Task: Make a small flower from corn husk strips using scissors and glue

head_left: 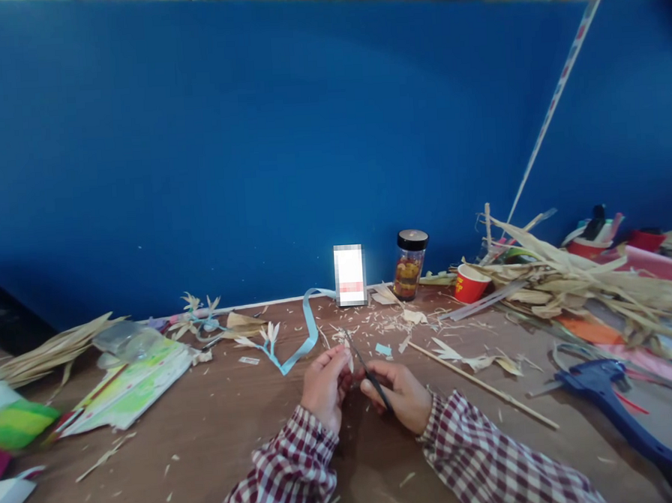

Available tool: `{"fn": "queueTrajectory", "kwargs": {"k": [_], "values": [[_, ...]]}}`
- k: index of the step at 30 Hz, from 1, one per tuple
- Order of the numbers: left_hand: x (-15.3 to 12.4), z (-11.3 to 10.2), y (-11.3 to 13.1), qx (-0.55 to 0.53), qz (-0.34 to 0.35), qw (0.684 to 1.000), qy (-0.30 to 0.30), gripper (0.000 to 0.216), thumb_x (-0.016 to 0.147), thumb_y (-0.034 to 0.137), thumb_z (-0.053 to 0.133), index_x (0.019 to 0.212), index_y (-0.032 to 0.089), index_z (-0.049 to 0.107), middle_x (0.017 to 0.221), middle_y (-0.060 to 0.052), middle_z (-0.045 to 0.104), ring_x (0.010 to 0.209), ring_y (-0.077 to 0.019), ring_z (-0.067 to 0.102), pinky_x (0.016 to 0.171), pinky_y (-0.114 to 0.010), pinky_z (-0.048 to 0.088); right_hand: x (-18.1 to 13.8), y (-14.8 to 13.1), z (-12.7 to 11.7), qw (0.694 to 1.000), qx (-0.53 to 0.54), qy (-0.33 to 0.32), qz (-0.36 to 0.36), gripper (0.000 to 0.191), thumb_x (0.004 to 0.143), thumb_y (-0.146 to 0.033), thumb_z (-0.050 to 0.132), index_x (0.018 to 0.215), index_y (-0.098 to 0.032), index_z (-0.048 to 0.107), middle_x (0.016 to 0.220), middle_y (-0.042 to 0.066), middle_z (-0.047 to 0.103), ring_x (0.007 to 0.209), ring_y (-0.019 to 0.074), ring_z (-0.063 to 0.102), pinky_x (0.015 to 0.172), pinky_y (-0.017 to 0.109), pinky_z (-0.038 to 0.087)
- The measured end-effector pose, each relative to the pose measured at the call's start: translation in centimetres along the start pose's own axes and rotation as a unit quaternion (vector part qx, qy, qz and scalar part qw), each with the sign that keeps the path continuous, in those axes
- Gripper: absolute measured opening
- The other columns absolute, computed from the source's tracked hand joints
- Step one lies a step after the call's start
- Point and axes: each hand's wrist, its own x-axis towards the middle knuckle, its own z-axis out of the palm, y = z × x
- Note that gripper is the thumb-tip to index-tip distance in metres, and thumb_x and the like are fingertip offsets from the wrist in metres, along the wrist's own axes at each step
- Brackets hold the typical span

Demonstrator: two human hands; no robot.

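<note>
My left hand [327,387] is near the middle of the scene, thumb and fingertips pinched together on a small, thin, pale cream piece of dry husk [350,354], which stands up out of my grip. My right hand [403,396], just to the right of it, is curled closed around a slim, dark metal cutting tool [373,377] that looks like scissors; its tip points to the far left, close beside the husk piece. I can't tell how far its blades are parted.

Both hands are over a brown wood-look table [211,453]. Beyond my fingers, tiny pale shavings [368,326] are scattered across the top. To the far left of my left hand, a flat light-blue ribbon [311,329] bends in a loop, next to a white-petalled flower with a blue stem [270,336].

At the far side there is a clear jar with a black lid [409,266], and to its right a small red paper cup with yellow lettering [471,285]. A thin straight beige stick [483,385] slants to the right of my right hand. Farther right lies a dark-blue plastic glue gun [603,395], on the near side of a tangled heap of dry tan husks [586,287].
</note>
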Motion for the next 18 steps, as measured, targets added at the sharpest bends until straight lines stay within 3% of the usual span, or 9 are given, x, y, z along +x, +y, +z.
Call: {"fn": "queueTrajectory", "kwargs": {"k": [18], "values": [[-0.03,-0.05,0.0,0.012,0.0,1.0,-0.003,0.013,0.066,0.015,0.064,0.078,0.012,0.06,0.052,0.004,0.052,0.043,-0.0048,0.048,0.045,-0.016,0.045,-0.16,-0.31,-0.11,1.0,0.001,-0.011,0.007,0.031,0.075,-0.043,0.053,0.091,-0.017,0.055,0.055,-0.006,0.042,0.044,0.0062,0.039,0.042,0.018,0.036]]}}
